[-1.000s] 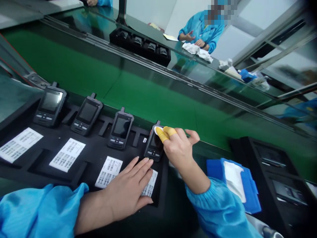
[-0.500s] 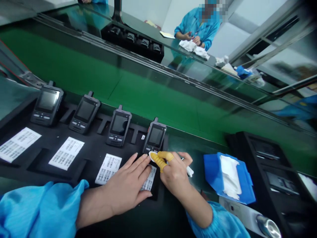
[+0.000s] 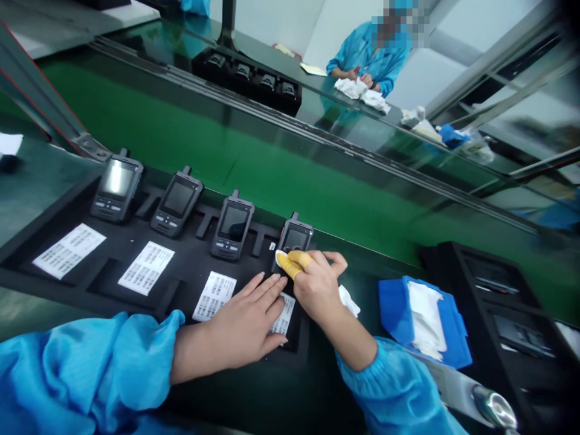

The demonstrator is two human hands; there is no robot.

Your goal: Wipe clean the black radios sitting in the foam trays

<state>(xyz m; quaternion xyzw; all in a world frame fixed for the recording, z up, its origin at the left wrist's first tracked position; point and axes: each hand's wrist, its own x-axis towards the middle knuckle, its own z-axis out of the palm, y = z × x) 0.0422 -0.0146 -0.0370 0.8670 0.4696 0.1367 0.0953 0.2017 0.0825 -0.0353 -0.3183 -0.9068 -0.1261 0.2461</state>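
Your right hand [image 3: 317, 289] is pinching a small white pad [image 3: 278, 258] on the black handheld device [image 3: 298, 237] at the black foam tray's [image 3: 27, 266] far right corner; your left hand [image 3: 244, 321], fingers close together, is covering a white barcode sheet [image 3: 285, 313] partly.

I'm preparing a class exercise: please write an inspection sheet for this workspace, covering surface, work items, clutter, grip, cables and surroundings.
Surface: dark green tabletop, a black tray on it.
Work items: four handheld devices in a row, four barcode sheets below them.
Clutter: crumpled white cloth by the right wrist; blue bin of white wipes; shiny metal object.
Grip, right hand: yellow-covered fingers hold a white pad at the rightmost device.
Grip, left hand: spread flat, partly covering the rightmost sheet.
Cables: nothing seen.
Surroundings: co-worker in blue across the green strip; second tray at right.
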